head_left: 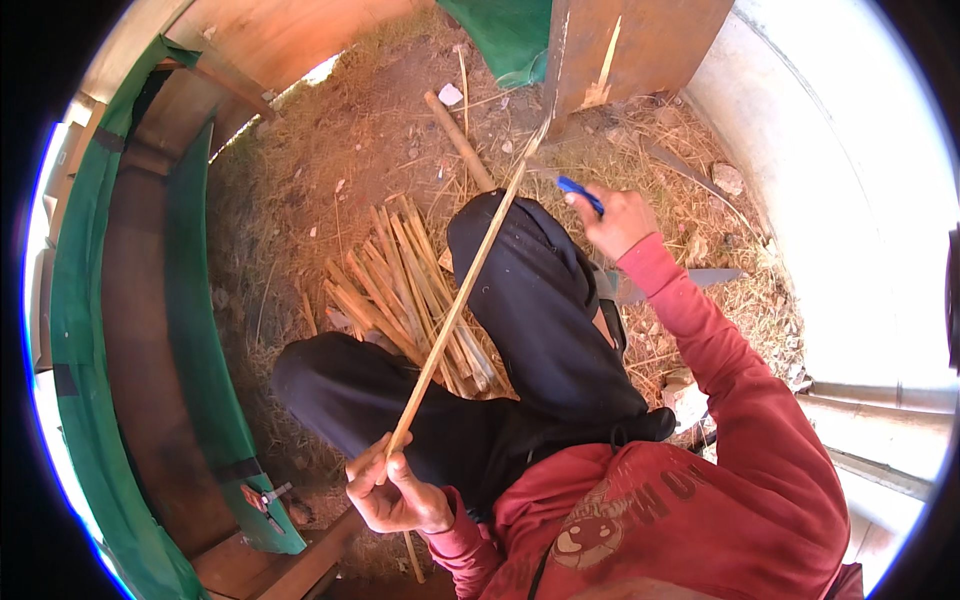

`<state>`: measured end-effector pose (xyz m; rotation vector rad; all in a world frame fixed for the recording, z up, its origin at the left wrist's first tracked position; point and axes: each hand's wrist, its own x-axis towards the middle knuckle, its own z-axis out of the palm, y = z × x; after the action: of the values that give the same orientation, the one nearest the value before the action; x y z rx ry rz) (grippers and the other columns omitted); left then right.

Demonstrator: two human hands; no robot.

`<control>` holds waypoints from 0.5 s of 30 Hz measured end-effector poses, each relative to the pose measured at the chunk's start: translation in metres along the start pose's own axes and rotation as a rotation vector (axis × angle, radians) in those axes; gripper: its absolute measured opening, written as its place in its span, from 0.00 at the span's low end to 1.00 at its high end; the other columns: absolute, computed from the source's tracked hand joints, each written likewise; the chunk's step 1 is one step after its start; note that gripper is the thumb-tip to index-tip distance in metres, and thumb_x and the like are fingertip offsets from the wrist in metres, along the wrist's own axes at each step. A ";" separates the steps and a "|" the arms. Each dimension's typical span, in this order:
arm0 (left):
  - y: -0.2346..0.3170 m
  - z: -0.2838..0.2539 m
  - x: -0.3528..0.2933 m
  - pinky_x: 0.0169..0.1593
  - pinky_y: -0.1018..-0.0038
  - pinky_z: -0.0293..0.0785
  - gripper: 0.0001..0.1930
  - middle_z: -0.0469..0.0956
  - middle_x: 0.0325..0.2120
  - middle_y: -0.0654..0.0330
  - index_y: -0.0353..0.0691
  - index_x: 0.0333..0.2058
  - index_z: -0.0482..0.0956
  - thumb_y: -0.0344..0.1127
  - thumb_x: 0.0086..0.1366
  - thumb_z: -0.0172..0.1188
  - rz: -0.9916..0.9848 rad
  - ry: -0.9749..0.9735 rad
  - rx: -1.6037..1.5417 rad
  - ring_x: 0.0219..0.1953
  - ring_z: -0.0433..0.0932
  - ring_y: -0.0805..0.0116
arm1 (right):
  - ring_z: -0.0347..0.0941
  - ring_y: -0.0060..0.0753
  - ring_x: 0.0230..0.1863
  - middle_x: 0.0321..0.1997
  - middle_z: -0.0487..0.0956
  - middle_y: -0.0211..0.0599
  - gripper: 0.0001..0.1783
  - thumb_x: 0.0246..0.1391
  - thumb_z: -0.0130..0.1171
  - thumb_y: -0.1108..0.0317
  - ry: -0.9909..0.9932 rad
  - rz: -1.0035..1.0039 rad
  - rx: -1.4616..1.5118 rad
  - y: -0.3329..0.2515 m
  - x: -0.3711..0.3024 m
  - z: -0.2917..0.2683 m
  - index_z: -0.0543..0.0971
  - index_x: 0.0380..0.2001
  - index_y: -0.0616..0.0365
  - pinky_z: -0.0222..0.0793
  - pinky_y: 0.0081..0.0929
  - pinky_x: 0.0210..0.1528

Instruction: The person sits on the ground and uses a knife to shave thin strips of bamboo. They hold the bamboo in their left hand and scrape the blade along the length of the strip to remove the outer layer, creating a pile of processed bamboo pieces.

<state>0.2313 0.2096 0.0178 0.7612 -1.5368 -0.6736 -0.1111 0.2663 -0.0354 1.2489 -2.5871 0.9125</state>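
Thumb and fingers of the left hand (398, 492) pinch the near end of a long, thin, straw-yellow strip of split wood or bamboo (470, 280). The strip slants up across the black-trousered right leg (530, 290), its far end by the edge of an upright dark-brown wooden board (650, 45); whether it touches the board or the knee I cannot tell.

Between the legs a loose heap of similar tan strips (390, 275) lies on the ground. Past the right knee, the right hand (622, 222) is closed around the blue handle of a small knife (580, 195); its faint blade points toward the strip, and contact is unclear.

For clean shaving strokes, which this looks like, I would steady the strip on the knee, hold the blade at a shallow angle and keep strokes light and even, with the left hand well clear of the edge. Biting too deep could split the thin piece.

A broad grey metal blade (715, 276) lies beyond the right forearm; care is due when reaching there.

As for containers, I can make out no box or vessel: the strips are simply heaped. At the left stands a long brown wooden frame draped in green sheeting (85, 290); its contents, if any, cannot be judged.
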 end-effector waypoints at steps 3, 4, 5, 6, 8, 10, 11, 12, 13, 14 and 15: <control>-0.004 0.003 0.002 0.33 0.68 0.82 0.14 0.76 0.28 0.46 0.32 0.34 0.69 0.35 0.66 0.63 0.007 -0.007 -0.001 0.26 0.80 0.58 | 0.72 0.47 0.15 0.15 0.75 0.45 0.16 0.59 0.60 0.52 -0.056 -0.006 0.159 -0.010 0.001 -0.017 0.82 0.32 0.54 0.67 0.40 0.20; -0.004 0.003 0.002 0.33 0.68 0.82 0.14 0.76 0.28 0.46 0.32 0.34 0.69 0.36 0.66 0.63 0.009 -0.015 0.003 0.26 0.80 0.58 | 0.73 0.49 0.17 0.16 0.75 0.45 0.16 0.59 0.60 0.51 -0.092 -0.070 0.186 -0.020 -0.005 -0.017 0.82 0.32 0.54 0.68 0.42 0.22; -0.005 0.004 0.001 0.32 0.68 0.81 0.14 0.76 0.28 0.46 0.32 0.34 0.69 0.36 0.66 0.63 -0.007 0.000 -0.007 0.26 0.79 0.59 | 0.74 0.51 0.19 0.16 0.75 0.46 0.17 0.59 0.60 0.51 -0.128 -0.134 0.214 -0.029 -0.011 -0.016 0.82 0.33 0.54 0.69 0.43 0.24; -0.005 0.002 0.001 0.32 0.68 0.81 0.14 0.76 0.28 0.47 0.32 0.34 0.69 0.36 0.66 0.63 0.002 -0.007 -0.001 0.26 0.80 0.59 | 0.75 0.54 0.20 0.16 0.75 0.47 0.18 0.59 0.59 0.50 -0.157 -0.198 0.243 -0.036 -0.013 -0.015 0.82 0.34 0.54 0.70 0.45 0.27; -0.005 0.002 0.002 0.32 0.69 0.81 0.14 0.76 0.28 0.47 0.32 0.34 0.69 0.36 0.66 0.63 0.017 -0.024 -0.003 0.26 0.80 0.59 | 0.79 0.56 0.30 0.25 0.81 0.50 0.22 0.61 0.55 0.45 -0.113 -0.010 0.130 -0.013 0.000 0.004 0.83 0.39 0.53 0.74 0.47 0.37; -0.003 0.004 0.001 0.33 0.69 0.81 0.13 0.76 0.29 0.47 0.32 0.34 0.69 0.34 0.65 0.63 -0.006 -0.033 -0.048 0.27 0.80 0.59 | 0.80 0.56 0.34 0.29 0.82 0.50 0.24 0.62 0.51 0.44 -0.178 0.376 -0.099 0.033 0.033 0.012 0.83 0.41 0.52 0.75 0.47 0.41; -0.002 0.008 0.002 0.34 0.69 0.81 0.12 0.76 0.29 0.47 0.32 0.34 0.69 0.33 0.65 0.64 -0.015 -0.036 -0.073 0.27 0.80 0.59 | 0.78 0.53 0.30 0.26 0.81 0.48 0.21 0.62 0.53 0.47 -0.100 0.328 -0.141 0.051 0.030 0.012 0.82 0.39 0.54 0.73 0.44 0.36; -0.001 0.010 0.004 0.34 0.69 0.81 0.12 0.77 0.29 0.46 0.32 0.34 0.69 0.32 0.65 0.64 -0.048 -0.060 -0.077 0.28 0.80 0.59 | 0.77 0.49 0.25 0.23 0.79 0.47 0.19 0.63 0.54 0.50 -0.023 0.273 -0.177 0.064 0.029 0.012 0.81 0.36 0.55 0.71 0.42 0.32; -0.001 0.012 0.006 0.35 0.69 0.81 0.12 0.77 0.29 0.46 0.33 0.34 0.69 0.31 0.64 0.64 -0.081 -0.084 -0.083 0.28 0.81 0.59 | 0.75 0.45 0.21 0.20 0.77 0.45 0.17 0.63 0.56 0.53 0.056 0.218 -0.213 0.075 0.031 0.013 0.80 0.33 0.57 0.69 0.39 0.27; 0.000 0.009 0.005 0.36 0.69 0.81 0.11 0.77 0.30 0.46 0.33 0.34 0.69 0.30 0.64 0.64 -0.126 -0.103 -0.069 0.29 0.81 0.60 | 0.75 0.43 0.21 0.20 0.76 0.44 0.17 0.63 0.56 0.53 0.021 0.211 -0.089 0.057 0.030 0.005 0.80 0.34 0.57 0.68 0.37 0.27; -0.002 0.008 0.004 0.37 0.72 0.79 0.12 0.78 0.30 0.49 0.30 0.40 0.73 0.27 0.61 0.66 -0.166 -0.104 -0.079 0.29 0.80 0.63 | 0.74 0.42 0.20 0.20 0.76 0.44 0.16 0.63 0.56 0.54 -0.015 0.206 0.034 0.038 0.024 -0.010 0.79 0.34 0.57 0.68 0.36 0.27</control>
<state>0.2230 0.2049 0.0176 0.8102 -1.5424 -0.9046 -0.1564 0.2741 -0.0367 1.0132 -2.7624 0.9884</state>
